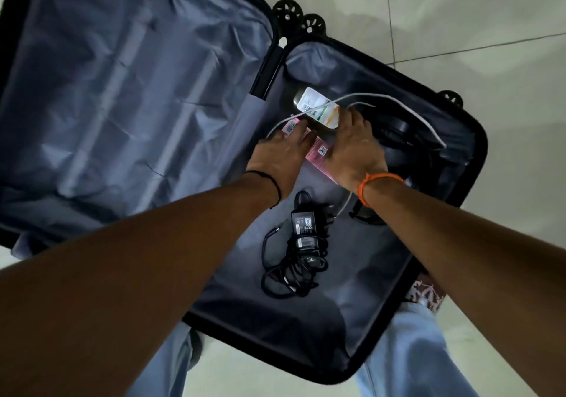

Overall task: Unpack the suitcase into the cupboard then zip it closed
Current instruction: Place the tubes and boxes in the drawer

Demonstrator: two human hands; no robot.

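Note:
A black suitcase [465, 127] lies open on the floor, its grey-lined lid [122, 90] folded out to the left. In the right half lie a pink box [318, 151], a white tube [318, 107], a white cable [398, 99], black headphones [398, 133] and a black power adapter [304, 228] with its coiled cord. My left hand [281, 151] rests with straight fingers on the pink box. On the box's right side my right hand [352, 145] reaches to the white tube with its fingers; whether they grip it is unclear.
Pale floor tiles [459, 13] surround the case. The suitcase wheels [288, 12] stick out at the top. My legs in light blue jeans [407, 350] stand at the near edge of the case.

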